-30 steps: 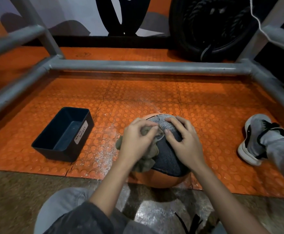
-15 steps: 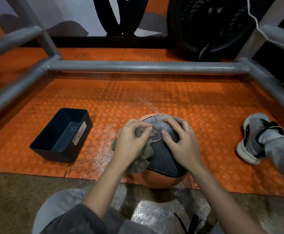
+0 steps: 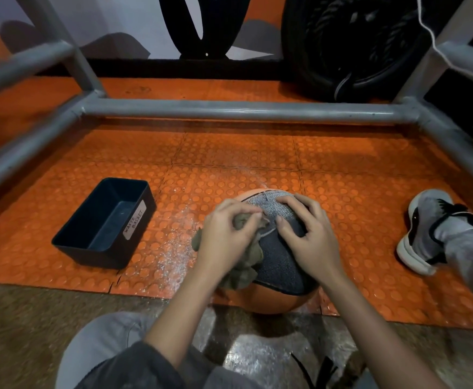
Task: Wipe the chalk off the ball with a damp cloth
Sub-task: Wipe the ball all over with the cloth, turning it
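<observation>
Barely shifted cloth [image 3: 242,269] | bunched under left fingers [image 3: 238,206] | atop ball [image 3: 280,262]

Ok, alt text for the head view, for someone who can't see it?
Left hand grips a crumpled olive-grey cloth against an orange and dark-grey textured ball on the orange studded floor mat, while the right hand rests on its top. A dark rectangular plastic bin sits left.
</observation>
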Tool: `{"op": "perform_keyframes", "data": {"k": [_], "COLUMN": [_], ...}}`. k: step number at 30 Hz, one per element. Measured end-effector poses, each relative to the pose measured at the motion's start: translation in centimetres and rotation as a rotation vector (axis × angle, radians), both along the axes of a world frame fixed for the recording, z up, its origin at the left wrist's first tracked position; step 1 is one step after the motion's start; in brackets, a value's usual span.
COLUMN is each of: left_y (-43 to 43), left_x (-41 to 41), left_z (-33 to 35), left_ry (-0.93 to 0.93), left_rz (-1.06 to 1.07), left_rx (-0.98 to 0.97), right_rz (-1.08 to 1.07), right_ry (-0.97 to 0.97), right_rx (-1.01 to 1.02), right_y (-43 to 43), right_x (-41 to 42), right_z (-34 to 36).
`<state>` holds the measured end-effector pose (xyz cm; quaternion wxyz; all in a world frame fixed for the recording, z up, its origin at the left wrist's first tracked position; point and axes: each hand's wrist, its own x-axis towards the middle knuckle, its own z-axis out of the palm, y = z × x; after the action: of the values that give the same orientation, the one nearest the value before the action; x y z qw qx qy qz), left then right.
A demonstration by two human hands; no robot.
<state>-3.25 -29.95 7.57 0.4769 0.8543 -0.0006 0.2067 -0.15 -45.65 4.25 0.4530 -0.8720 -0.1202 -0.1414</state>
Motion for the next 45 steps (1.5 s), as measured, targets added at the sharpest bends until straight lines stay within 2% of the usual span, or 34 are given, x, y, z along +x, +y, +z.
{"op": "perform_keyframes", "data": {"k": [4, 7, 9, 13, 15, 21, 24, 28, 31, 36, 40, 45], "left_y": [3.3, 2.9, 1.5, -1.4, -0.9, 2.5, 1.1, -1.2, 0.2, 3.3, 1.9, -1.3], "left_x": [1.6, 1.3, 0.7, -0.8, -0.5, 2.5, 1.7, -0.2, 0.8, 2.6, 1.2, -0.5], "left_z": [-1.2, -1.3, -0.8, -0.1, -0.1, -0.5, -0.1, 0.5, 0.3, -0.7, -0.6, 0.2], "left_ry": [0.126, 0.13, 0.089, -0.057, -0.054, 0.167, 0.11, -0.025, 0.007, 0.175, 0.075, -0.041], "left_rz": [0.166, 0.224, 0.186, -0.025, -0.056, 0.159, 0.147, -0.052, -0.032, 0.166, 0.158, -0.054], "left_rx": [-0.148, -0.173, -0.147, 0.003, 0.02, -0.287, -0.142, 0.053, 0.011, -0.148, -0.092, 0.033], "right_rz": [-0.01, -0.029, -0.032, -0.03, -0.013, -0.02, -0.026, -0.009, 0.006, 0.002, -0.001, 0.007], "right_ry": [0.014, 0.008, 0.014, 0.019, 0.012, 0.008, -0.006, -0.008, -0.011, -0.017, -0.04, -0.005], "right_rx": [0.0, -0.007, -0.004, -0.023, -0.007, -0.029, -0.021, -0.045, -0.058, -0.079, -0.066, -0.075], "right_y": [0.0, 0.1, 0.2, 0.2, 0.0, 0.0, 0.0, -0.3, 0.0, 0.6, 0.4, 0.2], "right_x": [0.1, 0.1, 0.2, 0.2, 0.1, 0.0, 0.0, -0.2, -0.3, -0.7, -0.4, 0.1], "right_z": [0.0, 0.0, 0.1, 0.0, -0.1, -0.1, -0.1, -0.2, -0.2, 0.1, 0.1, 0.0]}}
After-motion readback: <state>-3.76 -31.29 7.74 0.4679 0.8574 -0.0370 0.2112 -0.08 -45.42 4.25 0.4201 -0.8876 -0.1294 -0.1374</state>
